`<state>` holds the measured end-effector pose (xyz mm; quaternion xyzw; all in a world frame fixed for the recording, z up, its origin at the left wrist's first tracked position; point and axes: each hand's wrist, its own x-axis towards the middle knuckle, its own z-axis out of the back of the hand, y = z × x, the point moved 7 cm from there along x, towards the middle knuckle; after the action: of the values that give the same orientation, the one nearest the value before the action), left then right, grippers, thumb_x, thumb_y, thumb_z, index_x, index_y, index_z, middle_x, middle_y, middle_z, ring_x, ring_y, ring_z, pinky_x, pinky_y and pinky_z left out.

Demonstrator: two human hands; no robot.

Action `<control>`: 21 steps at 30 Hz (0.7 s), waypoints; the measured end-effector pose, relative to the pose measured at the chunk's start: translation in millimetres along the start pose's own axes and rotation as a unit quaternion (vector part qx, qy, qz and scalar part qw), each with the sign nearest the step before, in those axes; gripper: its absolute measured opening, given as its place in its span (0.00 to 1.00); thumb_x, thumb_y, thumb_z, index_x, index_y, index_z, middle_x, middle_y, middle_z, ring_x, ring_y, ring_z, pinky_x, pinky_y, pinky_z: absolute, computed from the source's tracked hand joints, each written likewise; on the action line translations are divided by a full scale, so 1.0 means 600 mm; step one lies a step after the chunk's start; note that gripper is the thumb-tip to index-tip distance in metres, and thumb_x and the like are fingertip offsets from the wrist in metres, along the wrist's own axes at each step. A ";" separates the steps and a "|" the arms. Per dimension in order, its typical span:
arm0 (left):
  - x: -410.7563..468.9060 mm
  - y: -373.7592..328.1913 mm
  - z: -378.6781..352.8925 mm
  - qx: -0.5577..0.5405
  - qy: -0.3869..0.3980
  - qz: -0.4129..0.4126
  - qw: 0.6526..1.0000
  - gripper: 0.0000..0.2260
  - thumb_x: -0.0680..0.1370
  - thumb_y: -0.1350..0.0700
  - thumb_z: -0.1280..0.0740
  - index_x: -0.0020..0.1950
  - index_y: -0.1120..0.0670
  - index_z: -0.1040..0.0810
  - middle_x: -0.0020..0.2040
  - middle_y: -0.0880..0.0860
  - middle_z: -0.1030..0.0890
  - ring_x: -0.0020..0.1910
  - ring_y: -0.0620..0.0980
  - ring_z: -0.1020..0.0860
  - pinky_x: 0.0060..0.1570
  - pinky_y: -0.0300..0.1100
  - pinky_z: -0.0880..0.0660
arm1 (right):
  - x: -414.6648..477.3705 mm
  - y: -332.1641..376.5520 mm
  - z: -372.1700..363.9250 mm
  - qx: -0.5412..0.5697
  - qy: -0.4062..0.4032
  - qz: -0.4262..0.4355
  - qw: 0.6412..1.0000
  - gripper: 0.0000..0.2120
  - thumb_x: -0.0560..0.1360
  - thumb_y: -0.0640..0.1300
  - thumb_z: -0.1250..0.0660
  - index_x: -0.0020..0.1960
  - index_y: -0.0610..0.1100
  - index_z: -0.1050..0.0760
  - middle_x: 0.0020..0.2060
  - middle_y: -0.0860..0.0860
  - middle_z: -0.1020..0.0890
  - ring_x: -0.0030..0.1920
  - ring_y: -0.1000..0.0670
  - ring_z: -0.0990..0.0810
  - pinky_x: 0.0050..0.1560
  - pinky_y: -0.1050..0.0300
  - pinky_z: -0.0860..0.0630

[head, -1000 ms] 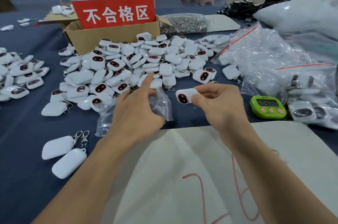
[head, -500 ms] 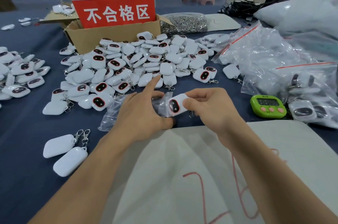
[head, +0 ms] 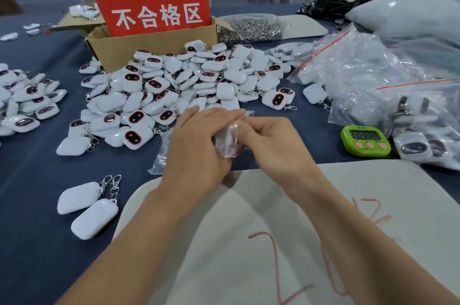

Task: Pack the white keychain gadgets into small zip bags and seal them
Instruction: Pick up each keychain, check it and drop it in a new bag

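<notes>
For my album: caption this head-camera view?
Left hand and right hand grip a zip bag before heaped white keychain gadgets.

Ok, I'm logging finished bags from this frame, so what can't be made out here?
All in the head view:
- What sits inside the bag: covered by the left hand and right hand, and blurred.
- Bag's zip, sealed or not: hidden under the fingers.
- Timer digits: too blurred to read.
- Box contents: hidden behind its wall and the red sign.
</notes>
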<state>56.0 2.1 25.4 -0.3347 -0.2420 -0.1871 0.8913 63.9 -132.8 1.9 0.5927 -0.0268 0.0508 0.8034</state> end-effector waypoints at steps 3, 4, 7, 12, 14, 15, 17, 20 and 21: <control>-0.003 0.010 0.019 -0.036 -0.070 0.051 0.996 0.18 0.73 0.53 0.26 0.63 0.46 0.16 0.57 0.43 0.16 0.57 0.36 0.25 0.68 0.39 0.33 | 0.007 0.005 0.048 0.111 -0.104 0.009 0.988 0.11 0.69 0.53 0.32 0.40 0.50 0.13 0.39 0.51 0.12 0.23 0.54 0.34 0.26 0.60 0.33; -0.005 0.020 0.026 -0.073 -0.098 0.089 0.989 0.15 0.75 0.52 0.27 0.61 0.44 0.16 0.56 0.41 0.16 0.57 0.38 0.23 0.66 0.42 0.29 | 0.008 0.003 0.070 0.145 -0.143 0.006 0.979 0.09 0.70 0.50 0.32 0.39 0.52 0.13 0.42 0.51 0.11 0.22 0.54 0.33 0.26 0.62 0.32; -0.009 0.052 0.035 -0.240 -0.168 0.202 0.935 0.10 0.76 0.52 0.26 0.56 0.43 0.14 0.52 0.41 0.14 0.55 0.41 0.17 0.62 0.51 0.21 | 0.015 -0.024 0.112 0.074 -0.227 -0.042 0.970 0.08 0.73 0.45 0.31 0.44 0.52 0.13 0.45 0.54 0.12 0.32 0.53 0.22 0.41 0.59 0.24; -0.007 0.065 0.098 -0.279 -0.330 0.200 0.879 0.09 0.78 0.52 0.29 0.57 0.43 0.15 0.53 0.40 0.14 0.56 0.41 0.16 0.55 0.41 0.19 | 0.042 -0.062 0.062 -0.310 -0.104 -0.074 0.942 0.26 0.79 0.45 0.36 0.77 0.51 0.31 0.74 0.50 0.28 0.73 0.46 0.34 0.73 0.51 0.38; -0.010 0.053 0.115 -0.232 -0.363 0.159 0.888 0.12 0.80 0.52 0.32 0.63 0.47 0.17 0.58 0.41 0.15 0.61 0.41 0.19 0.62 0.44 0.22 | 0.052 -0.058 0.051 -0.362 -0.087 -0.040 0.927 0.30 0.79 0.47 0.35 0.80 0.49 0.37 0.80 0.50 0.38 0.80 0.46 0.44 0.78 0.46 0.44; -0.011 0.045 0.117 -0.197 -0.362 0.139 0.901 0.13 0.82 0.52 0.34 0.65 0.48 0.18 0.60 0.39 0.16 0.62 0.40 0.20 0.65 0.44 0.24 | 0.057 -0.058 0.050 -0.372 -0.087 -0.036 0.923 0.31 0.79 0.48 0.35 0.81 0.49 0.39 0.82 0.50 0.42 0.81 0.45 0.48 0.79 0.45 0.46; -0.009 0.020 0.102 -0.090 -0.301 0.089 0.945 0.14 0.84 0.52 0.35 0.69 0.46 0.21 0.63 0.35 0.21 0.64 0.41 0.22 0.66 0.42 0.27 | 0.066 -0.059 0.048 -0.388 -0.083 -0.028 0.918 0.33 0.80 0.50 0.36 0.82 0.49 0.43 0.84 0.48 0.50 0.83 0.45 0.55 0.80 0.45 0.51; -0.007 -0.002 0.013 0.024 -0.043 0.072 0.996 0.22 0.81 0.59 0.34 0.75 0.48 0.27 0.69 0.47 0.22 0.67 0.53 0.25 0.68 0.47 0.32 | 0.080 -0.062 0.041 -0.422 -0.057 -0.008 0.905 0.33 0.83 0.51 0.39 0.84 0.47 0.48 0.84 0.46 0.52 0.84 0.43 0.57 0.80 0.44 0.52; -0.012 -0.001 -0.019 0.026 0.044 0.092 0.994 0.24 0.81 0.58 0.34 0.77 0.47 0.30 0.72 0.48 0.24 0.70 0.53 0.27 0.69 0.47 0.34 | 0.084 -0.063 0.041 -0.431 -0.047 -0.004 0.901 0.32 0.83 0.51 0.40 0.83 0.46 0.48 0.84 0.46 0.50 0.83 0.42 0.55 0.80 0.44 0.51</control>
<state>53.3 -5.1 14.0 -0.3241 -0.1755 -0.1129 0.9227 118.6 -165.0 -21.7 0.1899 -0.0810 0.0029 0.9784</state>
